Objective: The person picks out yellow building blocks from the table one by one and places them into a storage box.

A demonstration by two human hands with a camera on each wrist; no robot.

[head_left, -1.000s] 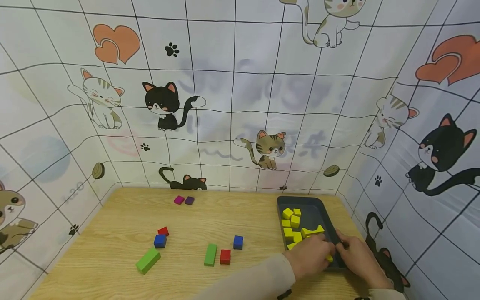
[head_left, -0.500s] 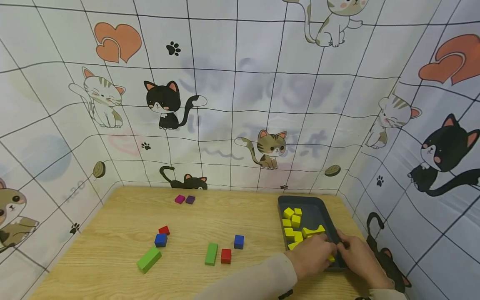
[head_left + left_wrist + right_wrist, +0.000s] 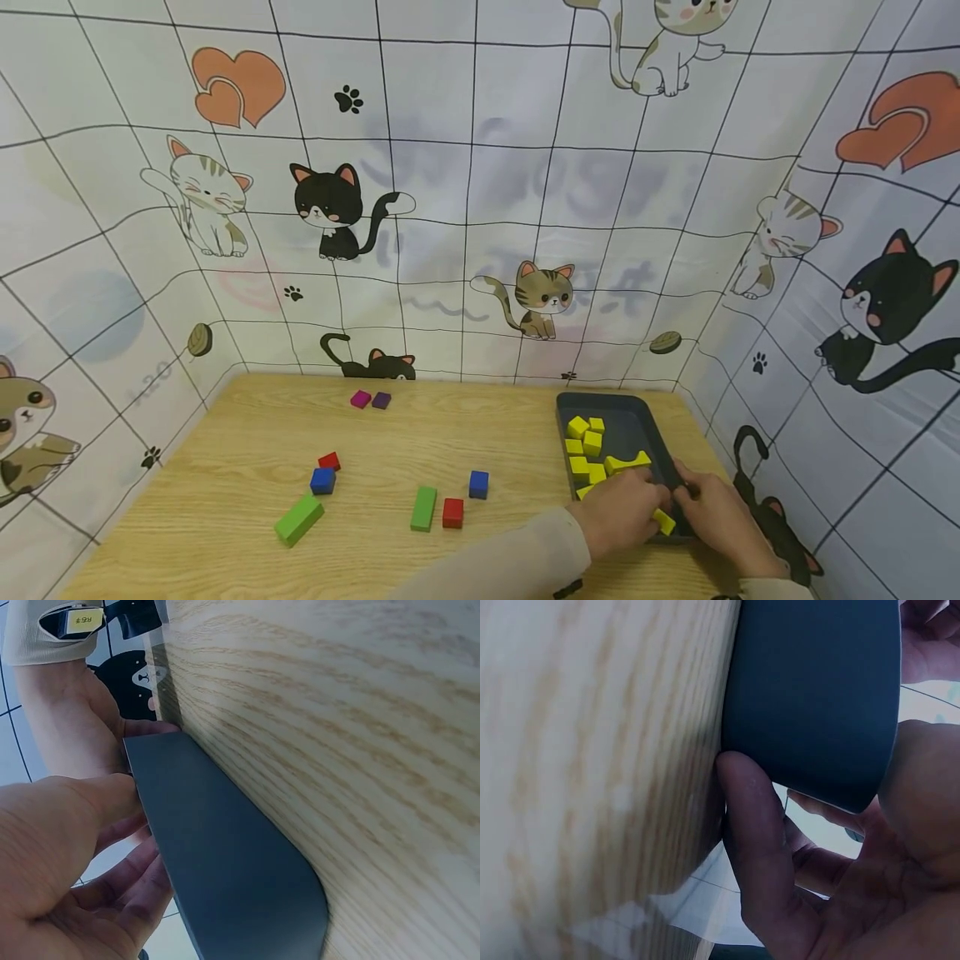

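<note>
A dark grey tray (image 3: 618,408) at the right of the table holds several yellow blocks (image 3: 592,443), one of them waisted like a bone (image 3: 627,462). My left hand (image 3: 626,512) reaches over the tray's near end, its fingers curled down onto a yellow block (image 3: 664,522) that pokes out beside them. The fingertips are hidden inside the tray, as the left wrist view shows only its outer wall (image 3: 217,847). My right hand (image 3: 723,521) grips the tray's right edge; in the right wrist view its thumb (image 3: 754,802) lies along the outer wall.
Two green blocks (image 3: 423,509), two red blocks (image 3: 453,513) and two blue blocks (image 3: 478,485) lie spread over the wooden table (image 3: 450,425). A magenta block (image 3: 361,399) and a purple block (image 3: 381,401) sit near the back edge. Cat-printed cloth walls (image 3: 465,208) enclose the table.
The yellow block at my left fingertips has turned and slid a little toward the tray's near right corner, so more of it shows. Both hands have stayed almost in place.
</note>
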